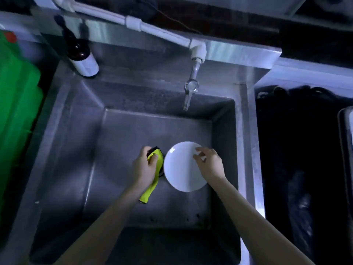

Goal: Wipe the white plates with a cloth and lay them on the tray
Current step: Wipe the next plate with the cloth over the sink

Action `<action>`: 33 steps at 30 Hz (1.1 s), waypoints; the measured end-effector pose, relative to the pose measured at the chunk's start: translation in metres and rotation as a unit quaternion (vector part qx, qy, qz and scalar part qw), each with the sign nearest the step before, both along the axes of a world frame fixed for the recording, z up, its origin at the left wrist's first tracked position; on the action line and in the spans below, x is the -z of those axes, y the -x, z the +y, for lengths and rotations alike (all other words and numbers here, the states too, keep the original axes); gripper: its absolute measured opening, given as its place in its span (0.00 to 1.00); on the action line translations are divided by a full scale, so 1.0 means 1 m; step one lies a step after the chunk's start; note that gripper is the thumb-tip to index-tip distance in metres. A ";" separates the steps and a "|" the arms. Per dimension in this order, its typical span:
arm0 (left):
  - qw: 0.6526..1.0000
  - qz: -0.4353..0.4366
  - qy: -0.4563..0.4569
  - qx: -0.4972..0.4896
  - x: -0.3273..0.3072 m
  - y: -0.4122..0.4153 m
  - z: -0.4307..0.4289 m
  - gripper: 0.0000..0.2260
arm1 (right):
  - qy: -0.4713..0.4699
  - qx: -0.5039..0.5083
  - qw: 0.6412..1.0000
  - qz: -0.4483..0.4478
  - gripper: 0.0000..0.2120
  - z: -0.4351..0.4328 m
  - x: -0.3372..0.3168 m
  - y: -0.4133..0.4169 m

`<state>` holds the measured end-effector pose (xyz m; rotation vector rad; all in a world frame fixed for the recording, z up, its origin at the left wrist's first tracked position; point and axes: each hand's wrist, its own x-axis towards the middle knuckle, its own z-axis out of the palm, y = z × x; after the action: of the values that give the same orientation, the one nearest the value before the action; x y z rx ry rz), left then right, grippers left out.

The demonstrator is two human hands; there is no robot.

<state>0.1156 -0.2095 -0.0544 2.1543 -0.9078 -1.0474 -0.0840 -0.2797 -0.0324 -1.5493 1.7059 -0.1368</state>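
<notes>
Right hand [209, 162] pinches plate [179, 173] rim; left hand [143, 166] grips cloth [150, 190]

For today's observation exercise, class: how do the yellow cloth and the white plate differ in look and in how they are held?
The cloth is yellow and bunched, its end hanging down; the plate is white, round and smooth. The left hand grips the cloth in curled fingers; the right hand holds the plate only by its rim. Both are over the steel sink.
</notes>
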 end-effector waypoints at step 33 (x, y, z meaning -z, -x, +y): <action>0.985 -0.064 -0.087 0.134 0.112 0.047 -0.005 0.29 | -0.034 0.054 0.995 0.073 0.29 -0.011 0.104 0.025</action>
<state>0.0684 -0.2149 -0.1669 2.3095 -1.2355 -1.1632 -0.1095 -0.2907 -0.1366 -1.4479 1.8902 -0.0201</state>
